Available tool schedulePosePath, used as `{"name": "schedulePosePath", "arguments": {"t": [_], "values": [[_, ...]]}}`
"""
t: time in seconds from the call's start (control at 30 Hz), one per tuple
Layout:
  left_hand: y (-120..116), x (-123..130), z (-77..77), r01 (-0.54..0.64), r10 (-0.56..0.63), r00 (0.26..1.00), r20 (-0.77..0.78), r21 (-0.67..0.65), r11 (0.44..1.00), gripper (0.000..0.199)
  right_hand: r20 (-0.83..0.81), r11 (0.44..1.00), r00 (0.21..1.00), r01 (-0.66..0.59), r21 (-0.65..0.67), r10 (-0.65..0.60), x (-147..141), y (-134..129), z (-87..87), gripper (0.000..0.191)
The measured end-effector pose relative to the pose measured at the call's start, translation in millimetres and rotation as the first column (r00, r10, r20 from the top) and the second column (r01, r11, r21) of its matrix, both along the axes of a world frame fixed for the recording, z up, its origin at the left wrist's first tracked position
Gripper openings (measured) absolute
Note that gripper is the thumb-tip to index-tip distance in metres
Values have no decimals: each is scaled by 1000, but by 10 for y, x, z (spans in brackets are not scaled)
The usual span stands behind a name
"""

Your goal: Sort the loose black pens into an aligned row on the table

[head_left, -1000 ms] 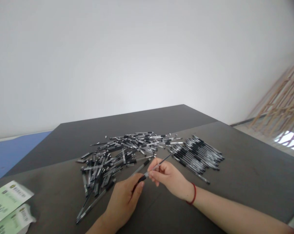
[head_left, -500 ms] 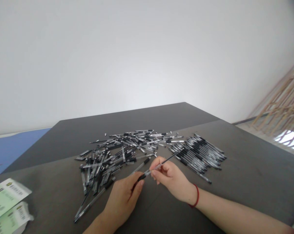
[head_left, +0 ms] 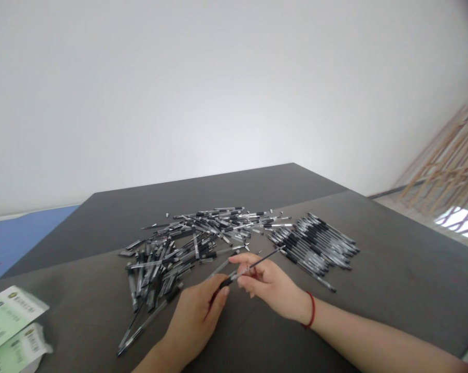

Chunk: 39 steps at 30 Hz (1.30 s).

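Gripping the dark section of a pen between its thumb and curled fingers, the left hand held it slantwise above the near part of the dark table. The right hand was partly closed, its thumb and a fingertip at the clear part of the pen, with the index finger lifted away. A thin dark rod slanted up from those fingers towards the neat row of pens, and the loose pile of pens lay beyond and to the left of the hands. With so few fingertips at the clear part, the rod could have slipped or bent, I judged, had the two hands drifted out of line. A dropped part could also have been lost among the look-alike pieces in the pile, and a sideways knock of the wrist might have disturbed the row. The left palm and fingers hid the pen's lower end, and the right fingers covered where rod and barrel met, so I could not tell whether they were joined. Small pieces in the pile blurred together, and the green-and-white packets were cut off by the view's edge, their print unreadable.
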<state>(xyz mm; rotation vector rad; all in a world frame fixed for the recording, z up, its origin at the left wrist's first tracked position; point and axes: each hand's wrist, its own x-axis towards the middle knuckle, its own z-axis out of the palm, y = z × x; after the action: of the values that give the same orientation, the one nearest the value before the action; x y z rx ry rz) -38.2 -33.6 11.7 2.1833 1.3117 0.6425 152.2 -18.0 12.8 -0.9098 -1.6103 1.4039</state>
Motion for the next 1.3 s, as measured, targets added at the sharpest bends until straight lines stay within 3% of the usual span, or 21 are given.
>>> {"name": "schedulePosePath", "arguments": {"t": [0.13, 0.37, 0.5, 0.8, 1.03, 1.17, 1.3], "values": [[-3, 2, -4, -16, 16, 1000, 4, -13, 1000, 26, -165, 999, 986, 5, -52, -14, 44, 26, 1, 32], [7, -19, -14, -77, 79, 994, -76, 20, 997, 25, -365, 981, 916, 122, -149, -169, 53, 74, -68, 26], [12, -49, -23, -69, 79, 989, -126, 78, 995, 24, -385, 980, 905, 137, -144, -183, 55, 76, -115, 25], [25, -73, -54, -91, 120, 979, -164, 174, 981, 23, -354, 951, 884, 301, -69, -306, 193, 186, -123, 21], [29, -68, -31, -91, 116, 975, -187, 136, 986, 23, -239, 967, 938, 254, -27, -253, 142, 160, -114, 22], [27, -67, -46, -57, 84, 980, -183, 146, 988, 23, -120, 991, 985, 115, -74, -124, 87, 126, -88, 26], [39, -68, -46, -41, 69, 979, -190, 148, 988, 24, -144, 992, 987, 49, -116, -66, 79, 126, -88, 33]]}}
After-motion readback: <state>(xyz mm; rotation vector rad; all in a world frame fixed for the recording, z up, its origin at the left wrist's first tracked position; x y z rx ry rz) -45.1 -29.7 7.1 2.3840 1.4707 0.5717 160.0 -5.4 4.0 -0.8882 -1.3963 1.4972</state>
